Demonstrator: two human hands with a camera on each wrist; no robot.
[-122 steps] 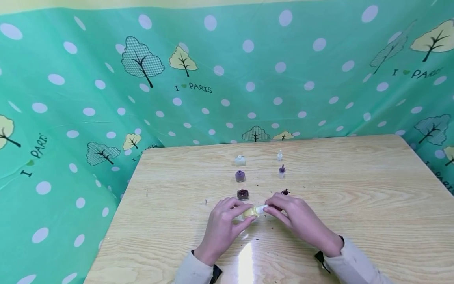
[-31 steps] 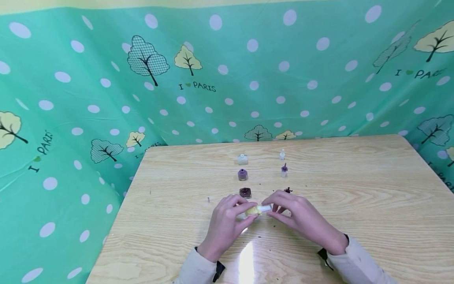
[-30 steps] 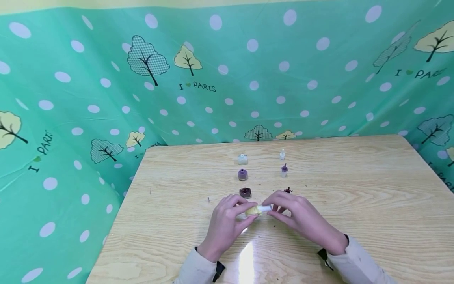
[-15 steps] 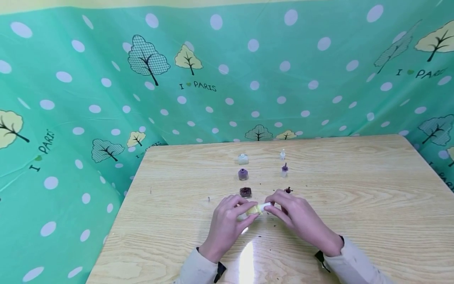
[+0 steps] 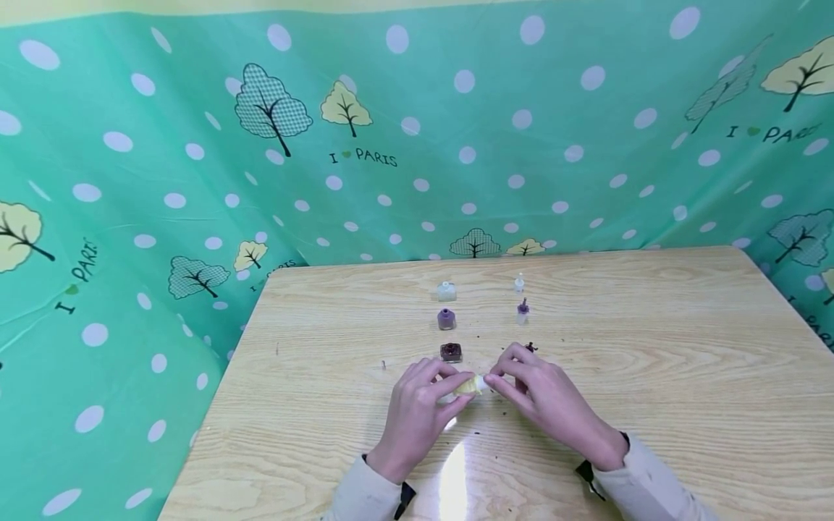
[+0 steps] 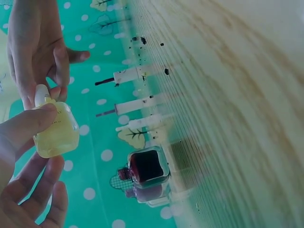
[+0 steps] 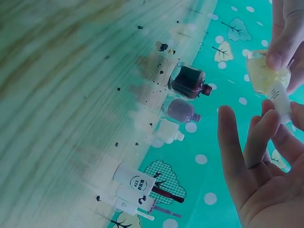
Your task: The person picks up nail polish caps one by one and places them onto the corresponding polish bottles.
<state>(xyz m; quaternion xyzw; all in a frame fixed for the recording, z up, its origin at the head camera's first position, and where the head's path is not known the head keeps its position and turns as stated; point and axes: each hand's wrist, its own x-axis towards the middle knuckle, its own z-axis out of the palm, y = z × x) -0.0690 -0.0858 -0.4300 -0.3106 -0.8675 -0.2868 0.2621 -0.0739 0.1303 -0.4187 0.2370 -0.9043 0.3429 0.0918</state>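
Observation:
My left hand [image 5: 413, 412] pinches a squat glass nail polish bottle [image 6: 57, 133] of pale yellow polish between thumb and fingers, tilted sideways above the table. Its white cap [image 7: 280, 102] is on the neck, and the thumb and fingers of my right hand [image 5: 550, 391] pinch it. Beyond the hands, three uncapped polish bottles stand in a line: dark red [image 5: 450, 353], purple [image 5: 446, 320] and whitish [image 5: 446, 292].
To the right of the bottles their caps stand brush up: a whitish one [image 5: 519, 284], a purple one [image 5: 523, 313] and a dark red one [image 7: 135, 179], partly hidden by my right hand in the head view. Dark specks [image 7: 164, 47] dot the wooden table [image 5: 651, 347].
A second ago the right fingers were spread looser around the white cap; now they pinch it, covering more of it. The left hand keeps its hold on the bottle. Other bottles stay put.

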